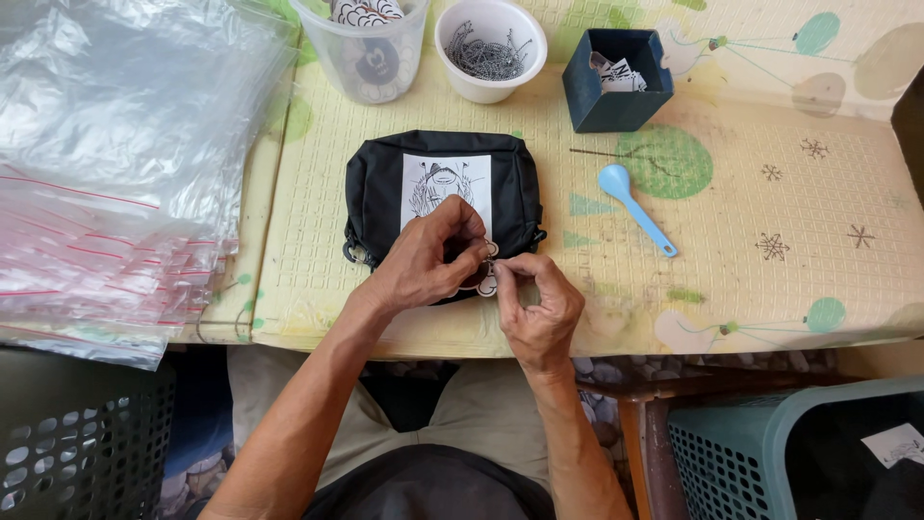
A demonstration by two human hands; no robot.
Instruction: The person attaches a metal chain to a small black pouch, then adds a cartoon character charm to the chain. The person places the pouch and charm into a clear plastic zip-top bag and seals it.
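Pale patterned worktop (770, 193), stack of clear plastic bags (115, 164) along its left side. Black pouch (385, 183) at centre near the front edge, white printed card (445, 188) on top. Left hand (428, 255) and right hand (534, 303) meeting at pouch's near edge, fingertips pressed together, pinching a small tag (486, 281). Blue spoon (635, 207) lying well right.

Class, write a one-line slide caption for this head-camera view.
Both hands, left and right, pinch a small tag at the edge of a black pouch on a patterned mat.
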